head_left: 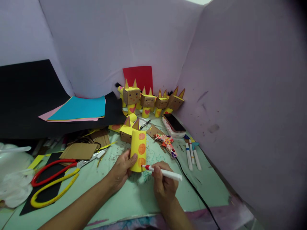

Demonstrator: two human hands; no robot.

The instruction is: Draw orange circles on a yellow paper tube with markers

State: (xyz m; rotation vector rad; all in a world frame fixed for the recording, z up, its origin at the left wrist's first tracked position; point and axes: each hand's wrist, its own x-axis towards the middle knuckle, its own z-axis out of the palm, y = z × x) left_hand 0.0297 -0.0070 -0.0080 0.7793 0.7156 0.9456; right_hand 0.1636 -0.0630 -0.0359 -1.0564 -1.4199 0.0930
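Note:
My left hand [123, 169] is closed around the lower left side of a yellow paper tube [136, 150], with the thumb on its front. Orange circles run down the tube in a column. My right hand [165, 185] grips a white marker [168, 174] with a red tip end, which touches the lowest circle. Just behind the tube lies a box-shaped cardboard head [126, 135] with a yellow top and two pointed ears. Its lower part is hidden by the tube.
Several finished cardboard-headed figures [131, 95] stand at the back. Scissors [55, 179] lie at left beside cardboard pieces [79, 150]. Blue paper [80, 108] tops a stack on black sheets. At right are a patterned glue gun [168, 143] with a cord, a phone [174, 123] and markers [189, 156].

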